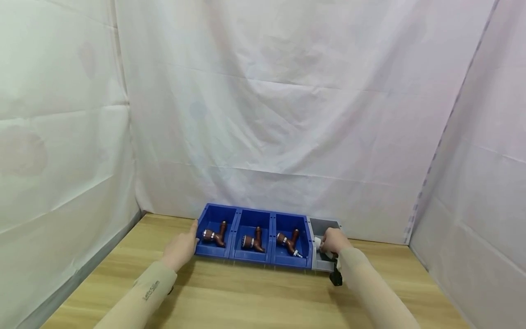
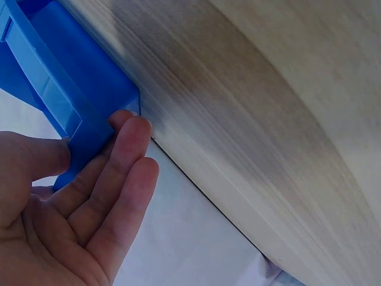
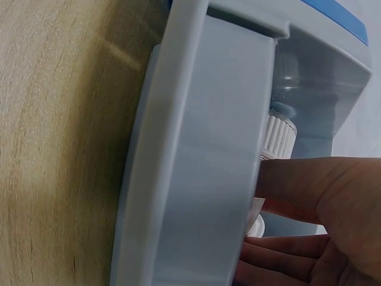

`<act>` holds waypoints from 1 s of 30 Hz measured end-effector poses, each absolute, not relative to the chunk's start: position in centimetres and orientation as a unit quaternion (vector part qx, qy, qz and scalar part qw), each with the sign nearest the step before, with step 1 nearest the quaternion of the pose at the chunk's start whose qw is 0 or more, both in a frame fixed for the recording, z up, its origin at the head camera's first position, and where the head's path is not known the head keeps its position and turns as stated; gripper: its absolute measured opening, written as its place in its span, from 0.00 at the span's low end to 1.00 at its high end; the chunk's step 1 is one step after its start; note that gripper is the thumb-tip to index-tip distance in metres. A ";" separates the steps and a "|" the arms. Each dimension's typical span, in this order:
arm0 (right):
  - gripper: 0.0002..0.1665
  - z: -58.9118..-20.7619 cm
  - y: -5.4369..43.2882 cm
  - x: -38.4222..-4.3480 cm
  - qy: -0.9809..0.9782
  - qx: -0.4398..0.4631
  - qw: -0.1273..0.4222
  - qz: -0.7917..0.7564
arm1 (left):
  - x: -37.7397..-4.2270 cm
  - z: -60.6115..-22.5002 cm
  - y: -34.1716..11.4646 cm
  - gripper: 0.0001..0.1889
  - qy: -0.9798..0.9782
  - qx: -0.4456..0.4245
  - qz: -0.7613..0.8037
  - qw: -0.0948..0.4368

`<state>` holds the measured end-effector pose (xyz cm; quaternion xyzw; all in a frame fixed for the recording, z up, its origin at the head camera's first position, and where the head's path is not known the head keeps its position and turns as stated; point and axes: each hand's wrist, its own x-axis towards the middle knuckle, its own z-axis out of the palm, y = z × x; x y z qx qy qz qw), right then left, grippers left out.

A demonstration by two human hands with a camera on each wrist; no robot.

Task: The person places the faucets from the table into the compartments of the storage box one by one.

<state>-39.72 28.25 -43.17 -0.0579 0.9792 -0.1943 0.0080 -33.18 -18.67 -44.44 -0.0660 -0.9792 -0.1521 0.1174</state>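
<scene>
My left hand (image 1: 181, 249) holds the left end of the leftmost blue bin (image 1: 211, 252). In the left wrist view, its thumb presses the blue rim (image 2: 74, 119) while the fingers lie along the bin's other side. My right hand (image 1: 334, 241) reaches into the grey bin (image 1: 324, 222) at the row's right end. There it grips a white piece with a ribbed knob (image 3: 280, 136), seen over the bin's front wall. The grey wall and my fingers hide most of that piece. Brown tap-like fittings (image 1: 218, 235) with ribbed knobs and silvery rings lie in the blue bins, one in each.
The joined bins stand on a wood-grain table (image 1: 255, 297), near its back edge. White cloth (image 1: 279, 114) hangs behind and along both sides. A black object (image 1: 336, 276) shows below my right wrist.
</scene>
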 end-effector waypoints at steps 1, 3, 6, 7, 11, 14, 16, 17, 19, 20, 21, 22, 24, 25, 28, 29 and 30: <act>0.15 -43.1 28.2 -39.7 0.980 -0.057 0.007 -0.192 | -33.3 -44.4 -18.7 0.33 -0.979 -0.067 -0.151 0.119; 0.13 -42.8 28.2 -39.7 0.980 -0.055 0.011 -0.191 | -33.3 -44.3 -18.6 0.33 -0.979 -0.067 -0.151 0.121; 0.10 -42.8 28.2 -39.6 0.980 -0.055 0.020 -0.191 | -33.3 -44.3 -18.7 0.33 -0.980 -0.065 -0.149 0.115; 0.09 -42.8 28.2 -39.6 0.980 -0.052 0.024 -0.192 | -33.2 -44.3 -18.7 0.33 -0.980 -0.065 -0.149 0.113; 0.06 -43.4 28.3 -39.8 0.980 -0.043 0.027 -0.192 | -33.0 -44.5 -18.7 0.33 -0.981 -0.066 -0.148 0.106; 0.05 -43.7 28.3 -39.9 0.979 -0.038 0.031 -0.195 | -32.9 -44.6 -18.8 0.33 -0.981 -0.065 -0.152 0.105; 0.05 -43.8 28.3 -40.0 0.979 -0.042 0.028 -0.196 | -32.9 -44.6 -18.8 0.33 -0.980 -0.064 -0.154 0.107; 0.05 -43.7 28.3 -40.0 0.979 -0.044 0.027 -0.196 | -32.9 -44.6 -18.8 0.33 -0.980 -0.065 -0.156 0.107; 0.07 -43.6 28.3 -40.0 0.979 -0.048 0.021 -0.196 | -33.0 -44.6 -18.8 0.33 -0.979 -0.067 -0.157 0.110; 0.08 -43.5 28.3 -40.0 0.980 -0.049 0.018 -0.194 | -33.1 -44.5 -18.8 0.33 -0.979 -0.068 -0.157 0.110; 0.10 -43.5 28.3 -40.0 0.980 -0.051 0.014 -0.192 | -33.2 -44.5 -18.8 0.33 -0.979 -0.069 -0.156 0.110; 0.11 -43.4 28.3 -40.0 0.980 -0.052 0.012 -0.192 | -33.2 -44.5 -18.8 0.33 -0.979 -0.069 -0.155 0.110; 0.14 -43.4 28.3 -40.1 0.981 -0.054 0.009 -0.188 | -33.3 -44.5 -18.8 0.33 -0.980 -0.069 -0.151 0.110; 0.15 -43.4 28.4 -40.1 0.981 -0.056 0.008 -0.186 | -33.4 -44.5 -18.8 0.33 -0.980 -0.069 -0.150 0.112; 0.16 -43.6 28.4 -40.3 0.982 -0.061 0.000 -0.179 | -33.4 -44.5 -18.8 0.33 -0.980 -0.069 -0.148 0.115; 0.16 -43.6 28.5 -40.3 0.982 -0.061 -0.002 -0.176 | -33.4 -44.5 -18.8 0.33 -0.980 -0.070 -0.148 0.116; 0.15 -43.7 28.5 -40.4 0.983 -0.061 -0.002 -0.176 | -33.4 -44.5 -18.8 0.33 -0.979 -0.071 -0.149 0.117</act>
